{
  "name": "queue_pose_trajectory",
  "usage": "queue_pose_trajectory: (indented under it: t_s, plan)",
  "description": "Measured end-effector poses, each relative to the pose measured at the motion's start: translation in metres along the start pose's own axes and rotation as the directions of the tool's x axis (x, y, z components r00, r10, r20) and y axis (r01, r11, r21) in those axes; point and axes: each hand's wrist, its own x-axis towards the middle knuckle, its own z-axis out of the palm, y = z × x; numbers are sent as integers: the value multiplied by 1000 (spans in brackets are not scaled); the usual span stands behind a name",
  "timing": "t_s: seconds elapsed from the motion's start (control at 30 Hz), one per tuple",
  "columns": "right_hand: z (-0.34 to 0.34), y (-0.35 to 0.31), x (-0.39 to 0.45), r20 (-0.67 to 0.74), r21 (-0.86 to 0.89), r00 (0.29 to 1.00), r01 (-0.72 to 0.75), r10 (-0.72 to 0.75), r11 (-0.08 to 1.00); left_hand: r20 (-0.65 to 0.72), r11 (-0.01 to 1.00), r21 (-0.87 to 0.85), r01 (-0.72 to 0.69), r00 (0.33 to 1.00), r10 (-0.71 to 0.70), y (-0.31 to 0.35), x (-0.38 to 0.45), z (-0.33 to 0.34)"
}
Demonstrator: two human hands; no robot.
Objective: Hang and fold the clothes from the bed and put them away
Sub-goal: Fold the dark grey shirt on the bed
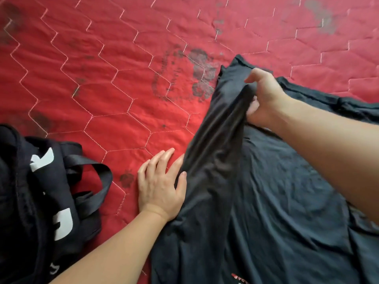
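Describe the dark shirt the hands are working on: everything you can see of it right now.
The dark shirt is a soft, thin, charcoal knit, wrinkled, spread mostly flat on the red quilted bedspread at the right of the view. Its left side is pulled up into a long raised fold. The right hand pinches the top of that fold; the left hand lies flat at its lower edge, fingers touching the cloth. A small red and white print shows at the bottom edge.

Dark charcoal T-shirt [276, 201], spread mostly flat on red quilted bed [123, 78], left edge lifted into a long raised fold (small red print near the bottom hem). Further left, crumpled black garment [41, 191] with white lettering.
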Motion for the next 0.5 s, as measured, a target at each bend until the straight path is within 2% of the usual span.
queue_pose_trajectory:
  t_s: [0.03, 0.1, 0.13, 0.2, 0.27, 0.33, 0.4, 0.47, 0.5]
  plan:
    - [2, -3, 1, 55, -11, 997, -56, 57, 998, -2, 1000, 3, -3, 1000, 3, 0, 0, 0]
    - [7, -7, 6, 66, -112, 993, -94, 101, 989, 0, 1000, 7, -3, 1000, 3, 0, 0, 1]
    - [11, -9, 8, 20, -150, 999, -39, 42, 988, 0, 1000, 10, 2, 1000, -2, 0, -1, 0]
    - [13, -17, 16, -129, -283, 964, 188, -232, 941, 1, 1000, 11, 0, 1000, 0, 0, -1, 0]
    - [9, -31, 12, -92, -486, 868, 388, -488, 783, 7, 1000, 5, -1, 1000, 1, -1, 0, 1]
    - [4, -41, 4, -9, -559, 826, 463, -563, 688, 4, 1000, 10, -7, 1000, 7, -1, -1, 1]
    - [-6, -40, 11, -3, -643, 867, 380, -499, 664, -4, 1000, 13, -11, 1000, 11, -1, -1, 2]
    - [-15, -27, 20, -46, -731, 938, 203, -343, 652, -17, 1000, 11, -10, 1000, 11, -2, -1, 3]
    - [-19, -19, 24, -83, -756, 952, 133, -295, 641, -21, 1000, 9, -9, 1000, 9, -2, -1, 3]
